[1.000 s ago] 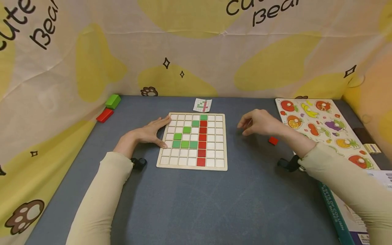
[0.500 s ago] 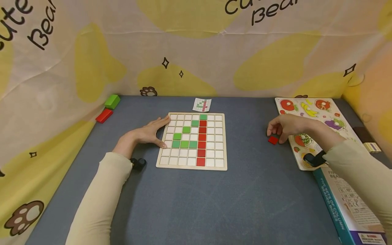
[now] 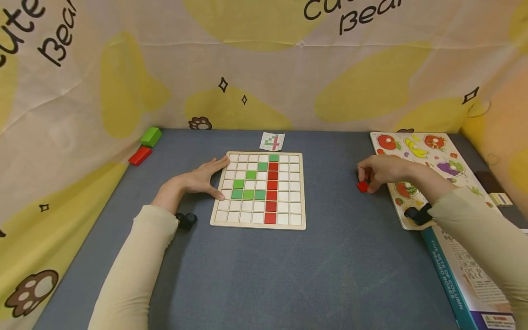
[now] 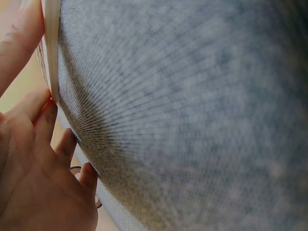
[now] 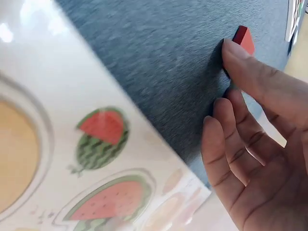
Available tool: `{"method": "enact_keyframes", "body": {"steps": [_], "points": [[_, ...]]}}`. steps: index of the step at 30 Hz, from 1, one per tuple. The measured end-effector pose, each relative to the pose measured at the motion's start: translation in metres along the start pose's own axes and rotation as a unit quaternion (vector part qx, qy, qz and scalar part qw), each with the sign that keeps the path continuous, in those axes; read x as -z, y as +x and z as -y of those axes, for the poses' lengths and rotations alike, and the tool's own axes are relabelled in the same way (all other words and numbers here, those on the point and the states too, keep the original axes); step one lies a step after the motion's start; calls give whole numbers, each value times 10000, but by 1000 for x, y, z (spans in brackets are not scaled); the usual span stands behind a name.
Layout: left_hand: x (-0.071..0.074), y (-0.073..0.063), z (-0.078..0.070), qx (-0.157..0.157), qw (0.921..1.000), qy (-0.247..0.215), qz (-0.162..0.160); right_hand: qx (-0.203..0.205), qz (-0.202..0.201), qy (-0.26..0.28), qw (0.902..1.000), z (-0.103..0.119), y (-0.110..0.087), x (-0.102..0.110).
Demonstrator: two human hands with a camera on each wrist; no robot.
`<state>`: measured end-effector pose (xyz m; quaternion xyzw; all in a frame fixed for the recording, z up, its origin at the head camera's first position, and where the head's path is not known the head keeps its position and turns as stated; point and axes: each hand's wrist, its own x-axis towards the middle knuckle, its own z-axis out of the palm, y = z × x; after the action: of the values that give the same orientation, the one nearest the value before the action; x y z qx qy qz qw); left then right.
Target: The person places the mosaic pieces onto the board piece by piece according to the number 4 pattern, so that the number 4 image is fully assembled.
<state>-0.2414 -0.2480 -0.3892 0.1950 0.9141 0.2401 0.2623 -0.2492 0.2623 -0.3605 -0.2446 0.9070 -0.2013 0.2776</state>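
Note:
A small red square tile is pinched between the thumb and fingers of my right hand, low over the table beside the fruit board. In the right wrist view the tile is tilted at the thumb tip. My left hand rests on the left edge of a wooden grid board, thumb and fingers spread. White, green and red squares fill the grid; the red ones form one column from the second row down to the bottom. In the left wrist view, fingers of the left hand touch the board's pale edge.
A small pattern card lies behind the grid board. Green and red blocks sit at the far left. The fruit picture board and a boxed set lie on the right. A printed cloth hangs behind the table.
My right hand has moved right from near the grid board to the loose red tile, pinched it and shifted it slightly left. The left hand has stayed at the board's edge.

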Motion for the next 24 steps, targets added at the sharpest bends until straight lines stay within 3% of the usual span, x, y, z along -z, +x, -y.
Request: {"method": "enact_keyframes", "body": {"steps": [6,12,18,24], "points": [[0,0,-2,-12,10000,0,-7,207,-574,-242,9978,14,10,-1],[1,-1,-3,3,10000,39,-8,677,-1359,0,9884,51,34,-18],[2,-1,-3,36,9999,106,-6,1095,-1453,575,9816,99,57,-47],[2,0,-1,18,9999,169,23,1099,-1484,754,9799,127,72,-66]]}}
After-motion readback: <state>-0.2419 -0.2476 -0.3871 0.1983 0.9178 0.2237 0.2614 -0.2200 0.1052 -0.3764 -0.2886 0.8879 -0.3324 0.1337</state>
